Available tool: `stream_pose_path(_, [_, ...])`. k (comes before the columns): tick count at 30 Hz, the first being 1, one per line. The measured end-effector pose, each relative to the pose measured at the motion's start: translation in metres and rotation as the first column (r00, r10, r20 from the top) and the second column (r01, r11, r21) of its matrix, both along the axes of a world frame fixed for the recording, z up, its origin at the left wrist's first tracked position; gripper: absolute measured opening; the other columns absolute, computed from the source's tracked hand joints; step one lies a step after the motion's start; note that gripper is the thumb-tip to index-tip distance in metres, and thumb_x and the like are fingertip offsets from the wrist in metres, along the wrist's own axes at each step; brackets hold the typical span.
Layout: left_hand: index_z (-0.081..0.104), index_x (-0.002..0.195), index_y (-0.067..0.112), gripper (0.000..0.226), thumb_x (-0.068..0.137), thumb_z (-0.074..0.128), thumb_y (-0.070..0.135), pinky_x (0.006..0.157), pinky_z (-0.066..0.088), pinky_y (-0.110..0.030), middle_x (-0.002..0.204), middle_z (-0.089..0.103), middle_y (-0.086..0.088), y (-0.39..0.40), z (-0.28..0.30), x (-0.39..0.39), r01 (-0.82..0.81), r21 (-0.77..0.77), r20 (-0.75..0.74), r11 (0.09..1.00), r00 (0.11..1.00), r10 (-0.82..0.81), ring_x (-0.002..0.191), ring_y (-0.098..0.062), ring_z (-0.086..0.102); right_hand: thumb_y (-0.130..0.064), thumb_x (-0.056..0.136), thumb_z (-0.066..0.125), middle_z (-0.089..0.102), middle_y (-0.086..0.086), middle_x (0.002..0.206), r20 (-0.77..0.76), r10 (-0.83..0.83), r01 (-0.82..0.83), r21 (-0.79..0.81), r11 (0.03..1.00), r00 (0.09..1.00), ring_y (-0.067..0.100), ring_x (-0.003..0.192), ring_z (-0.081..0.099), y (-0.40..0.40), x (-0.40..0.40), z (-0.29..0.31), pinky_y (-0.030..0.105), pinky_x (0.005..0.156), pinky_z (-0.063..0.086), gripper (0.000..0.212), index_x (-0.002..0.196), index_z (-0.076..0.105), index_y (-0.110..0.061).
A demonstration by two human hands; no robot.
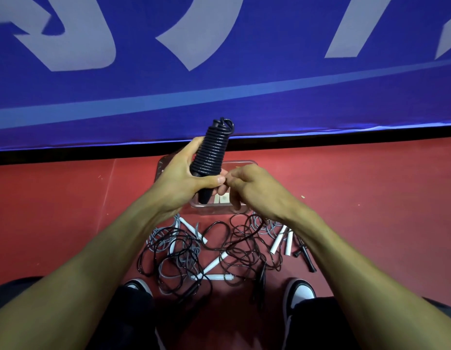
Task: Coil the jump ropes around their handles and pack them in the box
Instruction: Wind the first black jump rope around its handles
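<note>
Your left hand (184, 176) grips the coiled black rope (211, 151), tilted upright; the box (163, 164) sits directly beneath. Your right hand (247, 186) pinches near its base.

I am over a red floor (68, 210) that runs up to a blue banner (219, 84) with pale lettering. On the floor, a clear plastic box (211, 209) sits near the banner. Nearer me lies a tangle of black and grey jump ropes (184, 256) with white handles (276, 242) and black handles (306, 256). My shoes (300, 294) stand on the floor too.
</note>
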State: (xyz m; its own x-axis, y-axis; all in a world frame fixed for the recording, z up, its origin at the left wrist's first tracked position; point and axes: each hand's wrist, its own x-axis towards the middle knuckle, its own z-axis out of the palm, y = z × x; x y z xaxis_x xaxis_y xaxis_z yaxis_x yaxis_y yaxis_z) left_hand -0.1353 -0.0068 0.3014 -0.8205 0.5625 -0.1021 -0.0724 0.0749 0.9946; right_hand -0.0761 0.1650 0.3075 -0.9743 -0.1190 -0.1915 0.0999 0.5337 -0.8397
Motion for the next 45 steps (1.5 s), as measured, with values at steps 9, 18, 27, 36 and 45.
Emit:
stream_pose_path(9, [0.05, 0.107, 0.028, 0.04, 0.088, 0.073, 0.002, 0.064, 0.053, -0.035, 0.082, 0.069, -0.01, 0.004, -0.01, 0.001, -0.132, -0.188, -0.215, 0.973, 0.972, 0.09, 0.069, -0.022, 0.072, -0.031, 0.101, 0.057, 0.072, 0.003, 0.067, 0.005, 0.059, -0.057, 0.301, 0.952, 0.998, 0.015, 0.068, 0.067, 0.007, -0.001, -0.013, 0.031, 0.07, 0.054, 0.039, 0.073, 0.071, -0.008])
stream_pose_path(18, [0.052, 0.11, 0.029, 0.034, 0.084, 0.073, 0.037, 0.067, 0.047, -0.028, 0.083, 0.057, 0.006, 0.005, -0.011, 0.001, -0.067, -0.185, -0.139, 0.981, 0.989, 0.041, 0.07, -0.008, 0.055, -0.023, 0.101, 0.058, 0.061, -0.005, 0.054, -0.066, 0.096, -0.084, 0.161, 0.983, 0.993, 0.0, 0.046, 0.053, 0.001, 0.0, -0.004, 0.014, 0.052, 0.036, 0.03, 0.073, 0.067, -0.019])
stream_pose_path(27, [0.062, 0.103, 0.01, 0.013, 0.094, 0.07, 0.013, 0.071, 0.051, -0.028, 0.082, 0.068, -0.006, 0.002, -0.009, -0.001, 0.014, -0.118, -0.003, 0.993, 1.0, -0.015, 0.073, -0.015, 0.066, -0.009, 0.103, 0.043, 0.068, 0.0, 0.07, -0.008, 0.097, -0.094, 0.15, 0.984, 0.995, -0.005, 0.053, 0.054, 0.0, -0.001, -0.008, 0.009, 0.053, 0.037, 0.026, 0.09, 0.065, -0.014])
stream_pose_path(36, [0.047, 0.099, 0.029, 0.056, 0.066, 0.092, 0.024, 0.061, 0.052, -0.037, 0.074, 0.061, 0.009, 0.003, 0.0, 0.004, -0.178, -0.331, -0.235, 0.926, 0.967, 0.102, 0.062, -0.012, 0.06, -0.044, 0.102, 0.051, 0.068, 0.009, 0.07, -0.081, 0.058, -0.028, 0.327, 0.945, 0.995, 0.031, 0.075, 0.064, 0.003, -0.001, -0.019, 0.039, 0.066, 0.049, 0.045, 0.078, 0.069, -0.011])
stream_pose_path(45, [0.047, 0.102, 0.027, 0.051, 0.076, 0.086, 0.007, 0.059, 0.052, -0.031, 0.08, 0.074, -0.006, 0.004, 0.004, 0.005, -0.1, -0.249, -0.205, 0.963, 0.978, 0.049, 0.061, -0.017, 0.067, -0.029, 0.106, 0.046, 0.053, -0.006, 0.059, -0.056, 0.074, -0.054, 0.301, 0.952, 0.996, 0.012, 0.057, 0.052, 0.001, 0.0, -0.015, 0.029, 0.054, 0.037, 0.037, 0.084, 0.069, -0.011])
